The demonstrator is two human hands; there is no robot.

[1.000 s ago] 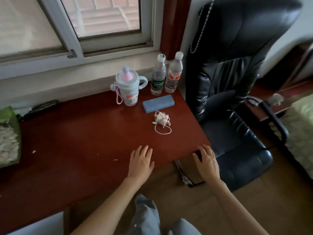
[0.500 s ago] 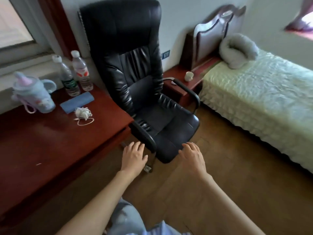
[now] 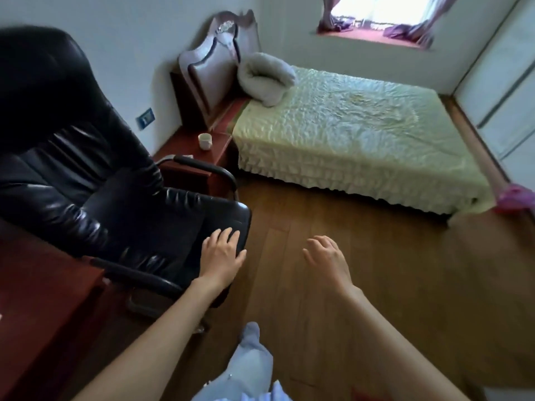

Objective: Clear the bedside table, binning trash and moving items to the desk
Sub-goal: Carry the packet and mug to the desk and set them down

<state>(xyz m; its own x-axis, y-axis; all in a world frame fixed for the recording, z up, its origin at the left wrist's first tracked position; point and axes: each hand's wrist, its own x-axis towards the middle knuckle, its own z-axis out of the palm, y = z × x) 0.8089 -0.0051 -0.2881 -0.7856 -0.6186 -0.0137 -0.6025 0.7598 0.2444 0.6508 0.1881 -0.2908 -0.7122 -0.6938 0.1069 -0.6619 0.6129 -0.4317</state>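
While both hands are free, the sensible step is to walk round the chair and fetch what remains on the bedside table. Largest in view, the bed (image 3: 356, 131) fills the far right, its pale green cover smooth and a rolled grey pillow (image 3: 265, 78) at the headboard. At near left stands the black leather chair (image 3: 95, 175), its seat front and right armrest lying between the person and the goal. A corner of the red desk (image 3: 43, 287) shows at the near left edge. Wedged between chair and bed at the far wall is the bedside table (image 3: 191, 166), mostly hidden behind the armrest. On its top stands a small white cup (image 3: 205, 141), upright, near the bed side; a small pale scrap seems to lie just beyond the armrest, too small to identify. The left hand (image 3: 221, 256) hangs over the seat's front corner, fingers spread and holding nothing; whether it touches the leather I cannot tell. The right hand (image 3: 325, 260) hovers over bare floor, fingers loosely relaxed, likewise holding nothing. Best to pass along the bed side, then take the cup by its wall and keep it level.
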